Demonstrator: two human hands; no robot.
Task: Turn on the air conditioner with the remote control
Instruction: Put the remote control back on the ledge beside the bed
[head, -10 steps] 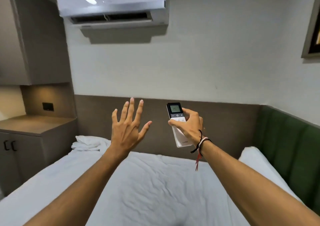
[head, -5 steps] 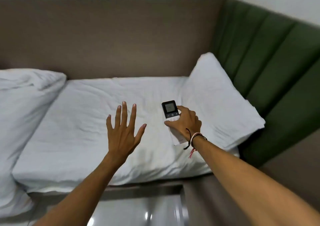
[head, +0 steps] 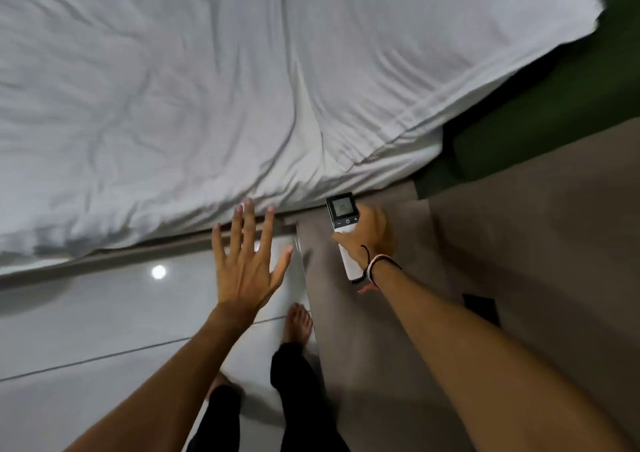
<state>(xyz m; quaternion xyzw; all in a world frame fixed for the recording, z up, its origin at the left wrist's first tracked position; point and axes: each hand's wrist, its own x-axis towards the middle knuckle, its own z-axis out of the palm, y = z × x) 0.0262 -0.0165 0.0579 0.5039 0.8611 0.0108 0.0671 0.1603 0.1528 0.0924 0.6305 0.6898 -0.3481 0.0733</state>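
Observation:
A slim white remote control (head: 342,216) with a dark top and a small lit screen is gripped in my right hand (head: 369,237), thumb lying across its lower buttons. It is held upright above a brown ledge beside the bed. My left hand (head: 246,261) hovers to its left, palm down, fingers spread wide and holding nothing. The air conditioner is out of view.
A bed (head: 194,98) with a rumpled white sheet fills the upper part. A white pillow (head: 467,46) lies at upper right against a green padded panel (head: 540,105). A brown ledge (head: 502,250) runs on the right. Glossy grey floor (head: 86,330) and my bare feet (head: 298,323) are below.
The camera has tilted steeply down from the wall and air conditioner to the bed edge and floor. Both hands keep the same poses, the right one still holding the remote.

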